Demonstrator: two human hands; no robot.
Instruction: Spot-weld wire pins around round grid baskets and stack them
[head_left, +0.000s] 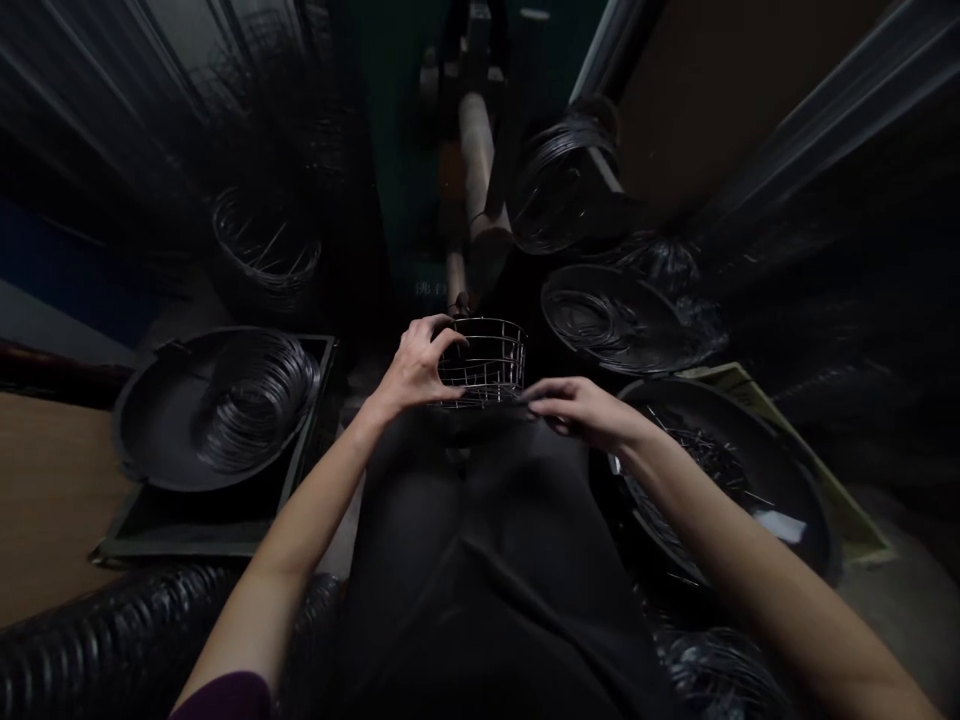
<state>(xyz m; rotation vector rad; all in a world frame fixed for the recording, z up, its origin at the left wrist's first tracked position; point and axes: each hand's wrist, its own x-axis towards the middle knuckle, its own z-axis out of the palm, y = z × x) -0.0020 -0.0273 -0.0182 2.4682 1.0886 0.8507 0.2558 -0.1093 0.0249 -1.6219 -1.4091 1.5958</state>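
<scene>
A round wire basket (pixel 491 350) of thin shiny metal stands at the centre, at the near end of a machine's arm. My left hand (pixel 424 365) grips its left side, with the fingers over the upper rim and the thumb at the lower edge. My right hand (pixel 577 408) is at the basket's lower right, its fingertips pinched together. What they hold is too small and dark to make out. Dark cloth (pixel 480 560) covers my lap just below the basket.
The machine's pale cylinder (pixel 476 150) extends above the basket. On the left, a black pan (pixel 157 430) holds wire rings. At right sit a pan of short wire pieces (pixel 795 480) and another pan (pixel 637 355) with coiled wire. More wire coils (pixel 266 245) stand behind.
</scene>
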